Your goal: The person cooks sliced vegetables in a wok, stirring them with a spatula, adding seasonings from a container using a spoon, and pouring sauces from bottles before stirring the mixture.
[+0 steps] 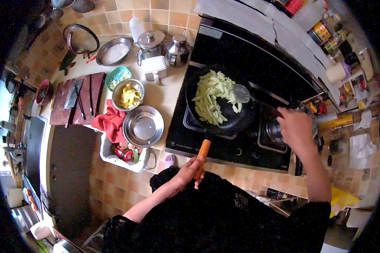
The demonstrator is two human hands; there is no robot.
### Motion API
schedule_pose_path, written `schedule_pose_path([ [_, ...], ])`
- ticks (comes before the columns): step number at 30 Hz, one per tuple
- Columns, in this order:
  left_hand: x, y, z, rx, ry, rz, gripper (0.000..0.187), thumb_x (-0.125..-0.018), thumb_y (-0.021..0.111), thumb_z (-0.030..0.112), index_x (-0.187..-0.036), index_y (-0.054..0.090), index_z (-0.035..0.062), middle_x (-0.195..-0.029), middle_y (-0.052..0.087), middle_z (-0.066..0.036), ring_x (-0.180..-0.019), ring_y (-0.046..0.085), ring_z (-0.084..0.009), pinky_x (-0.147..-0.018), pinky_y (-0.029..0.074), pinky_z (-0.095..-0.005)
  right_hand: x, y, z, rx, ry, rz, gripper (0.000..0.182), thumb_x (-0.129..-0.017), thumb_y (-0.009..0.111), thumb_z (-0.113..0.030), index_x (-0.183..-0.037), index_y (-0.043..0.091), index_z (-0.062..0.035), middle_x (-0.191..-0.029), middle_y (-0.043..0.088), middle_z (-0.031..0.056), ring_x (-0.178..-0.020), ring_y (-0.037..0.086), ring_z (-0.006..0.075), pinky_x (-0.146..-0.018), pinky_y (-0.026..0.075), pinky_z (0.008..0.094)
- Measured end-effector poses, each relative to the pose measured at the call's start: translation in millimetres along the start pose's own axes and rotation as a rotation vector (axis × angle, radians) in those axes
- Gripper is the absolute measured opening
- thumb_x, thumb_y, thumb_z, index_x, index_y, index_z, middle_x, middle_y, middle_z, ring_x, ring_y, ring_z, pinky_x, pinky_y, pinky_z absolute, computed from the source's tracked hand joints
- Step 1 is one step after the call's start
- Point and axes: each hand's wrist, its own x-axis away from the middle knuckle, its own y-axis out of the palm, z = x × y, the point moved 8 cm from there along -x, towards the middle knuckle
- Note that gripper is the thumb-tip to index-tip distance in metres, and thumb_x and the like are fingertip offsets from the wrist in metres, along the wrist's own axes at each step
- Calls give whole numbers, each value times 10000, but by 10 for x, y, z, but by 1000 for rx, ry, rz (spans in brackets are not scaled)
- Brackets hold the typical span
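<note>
A dark wok [236, 120] sits on the left burner of the black stove [221, 152], with pale green sliced vegetable [212, 95] heaped in its left and upper part. My left hand [193, 169] is wrapped round the wok's wooden handle [204, 148], which points toward my body. To the right, my right hand [294, 126] is closed on the dark handle end of a metal spatula. The spatula's blade [241, 93] lies in the wok against the right side of the slices.
Left of the stove stand an empty steel bowl [143, 126], a bowl of yellow food [132, 95], a green bowl [118, 77], a red cloth [108, 122] and a cutting board [78, 99] with a cleaver [73, 96]. Bottles and jars line the right side.
</note>
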Motion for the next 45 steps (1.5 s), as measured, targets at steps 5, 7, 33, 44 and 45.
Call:
schedule_pose_path([
  [5, 21, -3, 5, -29, 17, 31, 559, -1012, 450, 547, -1267, 402, 52, -707, 526, -79, -432, 506, -169, -381, 466, -295, -163, 189, 273, -57, 168, -223, 255, -876, 663, -275, -928, 720, -32, -856, 707, 210, -803, 690, 376, -749, 552, 458],
  [7, 8, -22, -17, -9, 3, 24, 545, -1009, 457, 546, -1244, 413, 56, -709, 528, -81, -431, 507, -169, -379, 466, -296, -386, 608, 368, -239, 186, -247, 267, -873, 669, -287, -942, 727, -36, -885, 714, 199, -804, 693, 367, -742, 551, 434],
  [33, 10, -19, -2, -3, -12, 27, 524, -1008, 467, 540, -1207, 420, 58, -720, 536, -78, -429, 505, -169, -382, 473, -298, -313, 62, -438, -261, -360, 133, 300, -805, 680, -89, -1082, 724, -197, -797, 578, 91, -755, 618, 308, -650, 506, 418],
  [44, 53, 10, 66, -36, -32, 59, 538, -1011, 461, 536, -1247, 434, 53, -726, 529, -74, -433, 500, -165, -385, 470, -294, 466, -730, -23, -46, -246, 1, 310, -791, 641, -88, -1074, 717, -189, -793, 555, 84, -739, 620, 306, -639, 511, 426],
  [45, 44, 14, 63, -33, -32, 54, 526, -1011, 462, 535, -1232, 440, 58, -726, 528, -73, -432, 497, -163, -384, 468, -293, 514, -745, 4, -84, -226, -34, 301, -797, 642, -97, -1076, 714, -184, -797, 568, 87, -734, 629, 311, -640, 514, 427],
])
